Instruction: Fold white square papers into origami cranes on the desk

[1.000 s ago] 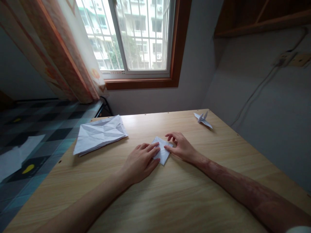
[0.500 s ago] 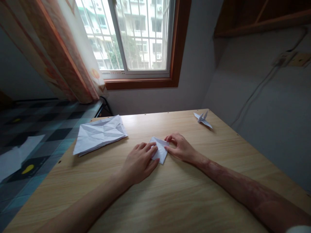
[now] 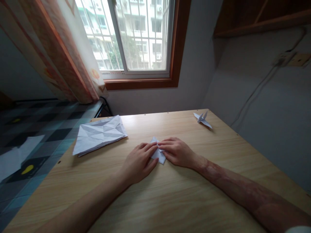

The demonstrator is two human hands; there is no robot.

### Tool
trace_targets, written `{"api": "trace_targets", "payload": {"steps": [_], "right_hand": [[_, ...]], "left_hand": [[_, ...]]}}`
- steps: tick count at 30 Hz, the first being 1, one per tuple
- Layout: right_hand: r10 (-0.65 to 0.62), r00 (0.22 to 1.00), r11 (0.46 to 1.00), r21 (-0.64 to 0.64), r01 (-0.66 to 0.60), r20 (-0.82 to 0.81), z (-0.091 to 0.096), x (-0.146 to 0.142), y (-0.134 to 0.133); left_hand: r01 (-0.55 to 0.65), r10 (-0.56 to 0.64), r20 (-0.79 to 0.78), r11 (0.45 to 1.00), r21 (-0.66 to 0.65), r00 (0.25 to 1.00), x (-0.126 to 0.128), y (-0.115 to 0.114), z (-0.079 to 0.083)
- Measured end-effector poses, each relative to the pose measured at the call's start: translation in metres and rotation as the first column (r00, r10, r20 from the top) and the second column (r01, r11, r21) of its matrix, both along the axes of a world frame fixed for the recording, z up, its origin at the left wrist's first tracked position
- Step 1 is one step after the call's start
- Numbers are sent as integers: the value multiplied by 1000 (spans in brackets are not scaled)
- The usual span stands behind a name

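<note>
A small folded white paper (image 3: 157,154) lies near the middle of the wooden table (image 3: 170,200). My left hand (image 3: 139,162) rests flat on its left side, fingers stretched out and pressing down. My right hand (image 3: 176,151) lies over its right side, fingers extended along the fold and meeting the left fingertips. Only the top tip and bottom corner of the paper show between the hands.
A stack of creased white sheets (image 3: 98,133) lies at the table's back left. A finished paper crane (image 3: 202,119) sits at the back right corner. A window and curtain are behind; a checkered bed (image 3: 29,136) lies left of the table.
My right hand has folded the paper's right flap over toward the middle and now presses it flat. The visible paper has become narrower. My left hand stayed put.
</note>
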State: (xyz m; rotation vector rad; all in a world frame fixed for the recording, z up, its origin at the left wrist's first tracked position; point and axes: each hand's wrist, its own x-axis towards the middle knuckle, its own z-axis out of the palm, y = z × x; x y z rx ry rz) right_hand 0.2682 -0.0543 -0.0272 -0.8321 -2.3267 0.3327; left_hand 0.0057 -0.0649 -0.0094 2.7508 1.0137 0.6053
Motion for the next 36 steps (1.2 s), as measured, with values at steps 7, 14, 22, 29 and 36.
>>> {"api": "trace_targets", "payload": {"steps": [7,14,22,29,36], "right_hand": [[39,997,999,-34,-42,-68,1,-2,-2],[56,987,991,-111,-73,-150,-1,-2,0],[10,1000,1000,-26,-10,21,4,0,1],[-7,994,998,-68,14,105,-3,3,1],[-36,995,999,12,35,96,-4,1,4]], "left_hand": [[-32,33,29,999,-37,999,-1,2,-3],[-40,41,8,997,-59,999,-5,7,-7],[-17,16,-4,998,-63,1000,-6,10,-5],[-23,26,46,998,-58,999,-7,11,-1],[-200,199,34,979,29,979,-6,11,-2]]}}
